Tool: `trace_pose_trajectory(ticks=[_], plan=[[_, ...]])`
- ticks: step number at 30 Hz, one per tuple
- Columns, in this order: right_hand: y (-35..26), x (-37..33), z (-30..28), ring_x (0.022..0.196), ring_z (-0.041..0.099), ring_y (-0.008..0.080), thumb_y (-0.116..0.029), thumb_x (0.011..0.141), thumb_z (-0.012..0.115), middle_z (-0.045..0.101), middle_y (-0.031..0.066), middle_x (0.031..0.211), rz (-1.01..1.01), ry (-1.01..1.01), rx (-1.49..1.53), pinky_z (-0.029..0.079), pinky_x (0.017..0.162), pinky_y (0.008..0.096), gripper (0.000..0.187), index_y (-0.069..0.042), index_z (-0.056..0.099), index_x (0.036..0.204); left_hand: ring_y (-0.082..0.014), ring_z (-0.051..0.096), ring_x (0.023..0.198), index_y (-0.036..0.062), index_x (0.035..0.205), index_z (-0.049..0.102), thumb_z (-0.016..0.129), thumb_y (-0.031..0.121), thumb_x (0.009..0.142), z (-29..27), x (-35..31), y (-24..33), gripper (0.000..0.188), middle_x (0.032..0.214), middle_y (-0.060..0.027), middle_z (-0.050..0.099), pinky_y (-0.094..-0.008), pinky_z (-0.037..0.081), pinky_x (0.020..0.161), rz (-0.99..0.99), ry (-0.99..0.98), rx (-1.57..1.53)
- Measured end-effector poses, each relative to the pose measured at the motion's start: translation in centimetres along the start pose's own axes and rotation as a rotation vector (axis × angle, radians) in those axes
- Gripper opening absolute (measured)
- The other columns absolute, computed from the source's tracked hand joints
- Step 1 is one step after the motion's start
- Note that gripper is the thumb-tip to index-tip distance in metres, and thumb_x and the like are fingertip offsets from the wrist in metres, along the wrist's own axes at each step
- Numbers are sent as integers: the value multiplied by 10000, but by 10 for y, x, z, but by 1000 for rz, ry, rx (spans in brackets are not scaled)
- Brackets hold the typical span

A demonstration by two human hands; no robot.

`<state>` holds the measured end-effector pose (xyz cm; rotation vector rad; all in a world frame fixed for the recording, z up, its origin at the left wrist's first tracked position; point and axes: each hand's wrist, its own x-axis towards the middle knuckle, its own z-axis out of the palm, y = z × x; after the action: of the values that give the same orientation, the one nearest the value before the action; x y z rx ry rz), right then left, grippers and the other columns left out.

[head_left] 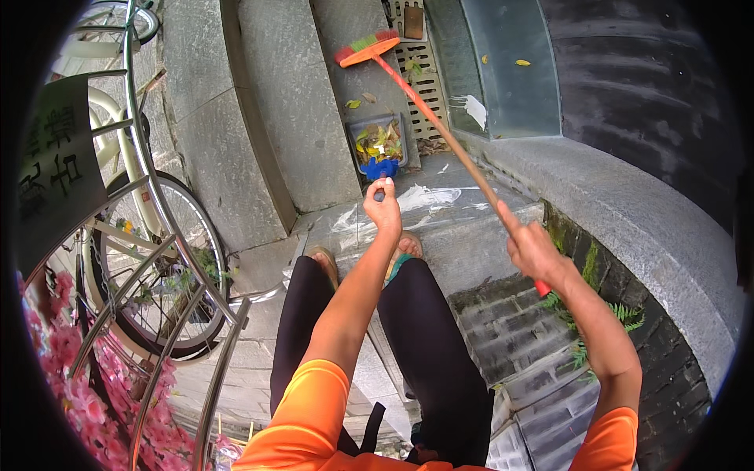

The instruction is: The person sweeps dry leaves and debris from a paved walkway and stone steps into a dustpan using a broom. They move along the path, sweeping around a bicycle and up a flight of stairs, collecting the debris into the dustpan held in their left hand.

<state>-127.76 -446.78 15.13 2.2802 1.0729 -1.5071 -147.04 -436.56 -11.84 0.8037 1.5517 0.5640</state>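
Note:
My left hand (382,208) is closed around the short handle of a grey dustpan (405,143). A bunched blue wrap (380,169) sits where the handle meets the pan. Yellow, green and brown leaves (378,140) lie in the pan, with a small white scrap among them. Closed on the long stick of a broom (440,129), my right hand (534,250) grips it near its red end, index finger stretched along the stick. The broom's orange head (367,50), with red and green bristles, is up on the stone steps beyond the dustpan.
A slotted drain cover (420,86) runs right of the steps, beside a curved stone ledge (628,204). On the left, a metal railing (169,224) stands before a bicycle (188,267) and pink blossoms (86,392). Ferns (626,315) grow by the brick steps (526,337).

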Motion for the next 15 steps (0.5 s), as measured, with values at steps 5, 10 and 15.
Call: trace_pose_trajectory(ticks=[5, 10, 15], plan=[[-3, -97, -14, 533, 586, 324, 2, 778, 530, 595, 198, 626, 98, -213, 211, 501, 568, 362, 640, -5, 305, 1377, -115, 522, 762, 14, 768, 605, 704, 141, 795, 1, 2, -6, 163, 890, -38, 603, -266, 446, 713, -23, -64, 10], [0, -169, -48, 417, 540, 207, 2, 812, 515, 577, 138, 587, 268, -181, 502, 482, 491, 339, 599, -60, 337, 1380, -200, 539, 981, 24, 774, 618, 709, 167, 787, -5, -4, -5, 170, 1021, -127, 603, -310, 389, 890, 37, -126, 82], [-3, -104, -52, 411, 532, 189, -2, 832, 480, 555, 137, 572, 219, -128, 482, 478, 474, 337, 588, -48, 305, 1391, -217, 535, 1032, 48, 797, 635, 711, 191, 780, -15, -16, -5, 163, 1087, -133, 592, -312, 384, 908, 57, -212, 171]])
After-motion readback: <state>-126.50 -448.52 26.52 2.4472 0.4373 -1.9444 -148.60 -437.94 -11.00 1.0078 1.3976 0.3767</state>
